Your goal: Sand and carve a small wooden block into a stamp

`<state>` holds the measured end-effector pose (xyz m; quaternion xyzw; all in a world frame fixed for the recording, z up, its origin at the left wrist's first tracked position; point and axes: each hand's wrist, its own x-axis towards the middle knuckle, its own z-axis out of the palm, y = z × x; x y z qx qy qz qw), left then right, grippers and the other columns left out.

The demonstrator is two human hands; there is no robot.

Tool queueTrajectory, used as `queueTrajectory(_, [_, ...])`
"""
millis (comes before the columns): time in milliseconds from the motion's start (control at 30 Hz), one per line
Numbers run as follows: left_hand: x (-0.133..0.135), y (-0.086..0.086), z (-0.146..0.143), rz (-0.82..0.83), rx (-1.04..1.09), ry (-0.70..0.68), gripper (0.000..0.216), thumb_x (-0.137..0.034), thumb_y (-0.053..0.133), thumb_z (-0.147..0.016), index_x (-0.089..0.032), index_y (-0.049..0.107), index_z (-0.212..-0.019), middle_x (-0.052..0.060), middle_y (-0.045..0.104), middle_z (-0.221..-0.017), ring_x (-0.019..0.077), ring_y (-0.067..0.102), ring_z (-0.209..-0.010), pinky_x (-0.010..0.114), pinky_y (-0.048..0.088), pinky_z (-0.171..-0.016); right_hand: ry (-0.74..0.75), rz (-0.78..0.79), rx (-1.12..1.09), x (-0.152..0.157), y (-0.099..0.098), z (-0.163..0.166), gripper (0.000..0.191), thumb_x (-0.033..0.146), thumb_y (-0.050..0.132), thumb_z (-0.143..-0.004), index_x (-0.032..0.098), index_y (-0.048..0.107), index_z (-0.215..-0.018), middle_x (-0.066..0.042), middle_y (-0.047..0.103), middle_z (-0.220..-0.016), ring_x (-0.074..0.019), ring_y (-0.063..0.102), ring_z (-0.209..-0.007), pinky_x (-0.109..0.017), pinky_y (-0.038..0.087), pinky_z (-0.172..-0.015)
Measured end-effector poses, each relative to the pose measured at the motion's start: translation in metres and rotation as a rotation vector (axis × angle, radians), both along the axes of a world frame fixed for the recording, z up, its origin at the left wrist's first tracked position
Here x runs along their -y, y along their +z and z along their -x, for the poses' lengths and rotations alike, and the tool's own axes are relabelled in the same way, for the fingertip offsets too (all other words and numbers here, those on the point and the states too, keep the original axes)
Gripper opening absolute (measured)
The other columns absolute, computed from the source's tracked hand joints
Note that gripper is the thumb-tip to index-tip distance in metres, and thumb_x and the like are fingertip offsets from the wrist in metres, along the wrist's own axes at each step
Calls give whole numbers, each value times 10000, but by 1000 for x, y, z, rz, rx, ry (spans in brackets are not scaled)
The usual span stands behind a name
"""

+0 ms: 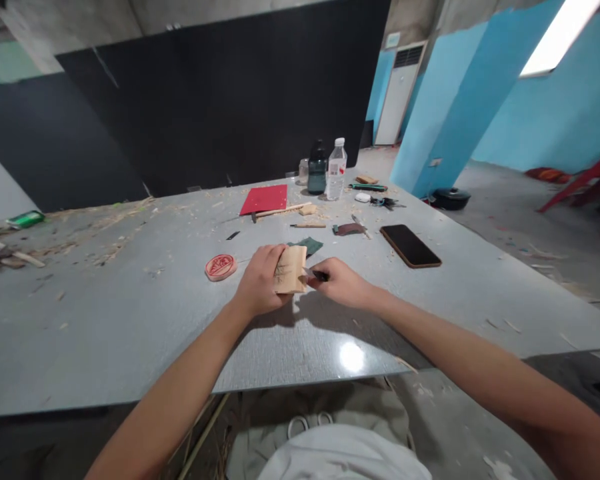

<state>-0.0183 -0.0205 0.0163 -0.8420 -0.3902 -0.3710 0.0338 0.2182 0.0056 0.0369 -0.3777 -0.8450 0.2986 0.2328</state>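
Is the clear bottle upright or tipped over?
Upright: the clear bottle stands on the table, white cap on top, beside a dark bottle.

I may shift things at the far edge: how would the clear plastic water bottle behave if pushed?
The water bottle stands upright, tall and narrow, so a high push would probably tip it. Once down, its round body would likely roll. It stands close to the dark bottle and may knock it.

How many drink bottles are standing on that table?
2. A dark bottle and a clear plastic bottle stand side by side at the far edge of the table. A small clear container left of them is partly hidden; I cannot tell what it is.
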Motion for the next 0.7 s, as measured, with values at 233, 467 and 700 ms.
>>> queueTrajectory(233, [6, 2, -9, -102, -42, -43, 835, -377, 770, -760, -176, 443, -1502, 200, 634, -1347, 377, 602, -1164, 551, 513, -1022, -29, -57, 134, 5, 7, -2, 236, 183, 601, -783, 209, 457, -597, 26, 418, -576, -132, 362, -595, -321, 222, -627])
queueTrajectory(467, [22, 7, -24, -114, 62, -108, 860, -421, 756, -746, -187, 426, -1504, 177, 619, -1247, 363, 599, -1094, 536, 544, -947, -299, -179, 79, -31, 21, -17, 82, 176, 636, -809, 178, 686, -744, -43, 634, -695, -168, 463, -643, -332, 264, -656])
queueTrajectory(700, [12, 2, -33, -55, 11, -184, 795, -335, 749, -755, -208, 437, -1475, 167, 624, -1264, 355, 615, -1125, 528, 551, -973, -789, -72, -72, -74, 27, -69, 271, 299, 554, -1006, 151, 664, -807, -36, 573, -666, -163, 459, -625, -330, 289, -646])
